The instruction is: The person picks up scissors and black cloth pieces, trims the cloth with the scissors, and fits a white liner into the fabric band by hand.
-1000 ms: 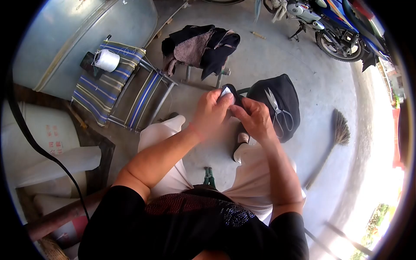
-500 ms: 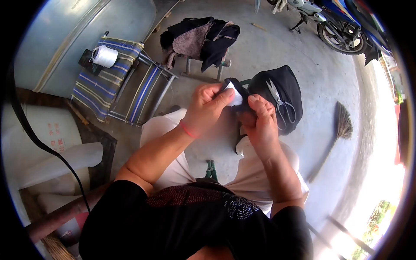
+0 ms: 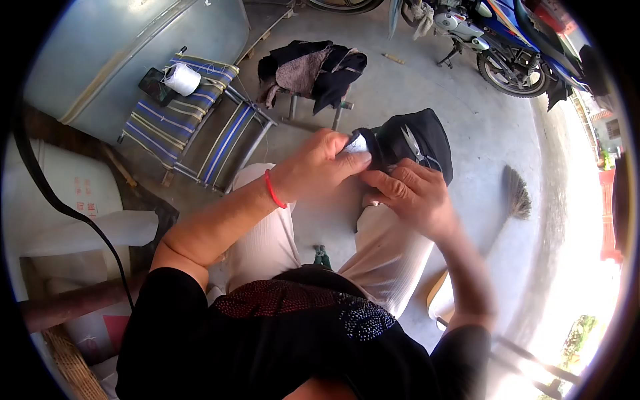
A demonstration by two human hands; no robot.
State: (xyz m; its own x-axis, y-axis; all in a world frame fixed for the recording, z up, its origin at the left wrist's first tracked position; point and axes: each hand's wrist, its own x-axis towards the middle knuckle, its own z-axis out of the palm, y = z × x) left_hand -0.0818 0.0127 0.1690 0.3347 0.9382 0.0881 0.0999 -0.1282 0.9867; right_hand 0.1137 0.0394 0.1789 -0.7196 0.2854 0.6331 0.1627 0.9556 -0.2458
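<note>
My left hand [image 3: 323,165] pinches a small piece of black cloth [image 3: 378,143] between thumb and fingers. A white patch [image 3: 357,144] shows on it by the thumb. Close against the cloth's lower right side is my right hand [image 3: 417,197], its fingers bent and pressed together; what they grip, if anything, is hidden. Just beyond the hands sits a larger black fabric bundle [image 3: 430,127]. A pair of scissors [image 3: 412,141] lies on top of it, its handles partly covered by my right hand.
A striped folding chair [image 3: 157,130] at left holds a white thread spool [image 3: 182,79] and a dark flat object [image 3: 155,85]. Dark clothes [image 3: 313,70] cover a stool ahead. A broom [image 3: 517,193] lies right, and a motorcycle [image 3: 493,43] stands at the far right.
My right hand has turned over, its back now facing up, and shifted in front of the scissors' handles. The left hand still holds the cloth. The camera view has shifted slightly.
</note>
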